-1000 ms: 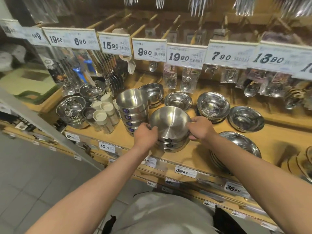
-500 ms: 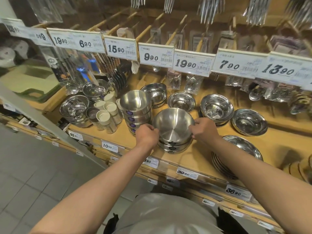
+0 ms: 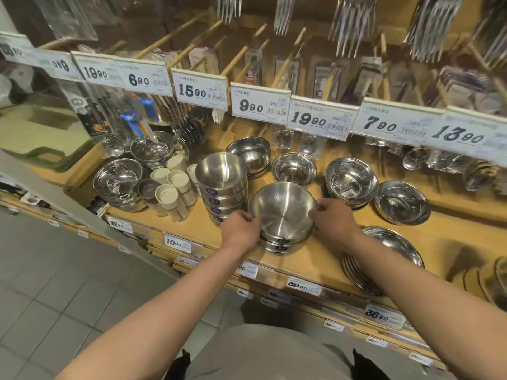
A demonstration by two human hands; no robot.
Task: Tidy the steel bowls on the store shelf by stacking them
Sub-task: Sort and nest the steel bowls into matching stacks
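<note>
on the wooden shelf, hands grip a brushed, nested bowl stack.

A wooden shelf runs across a shop aisle, its front edge lined with small price labels. Above it, wooden pegs jut from a brown back wall, carrying packaged utensils and a row of white price cards. Forks hang along the top. The floor at lower left is grey tile. Light is warm and dim.
</note>
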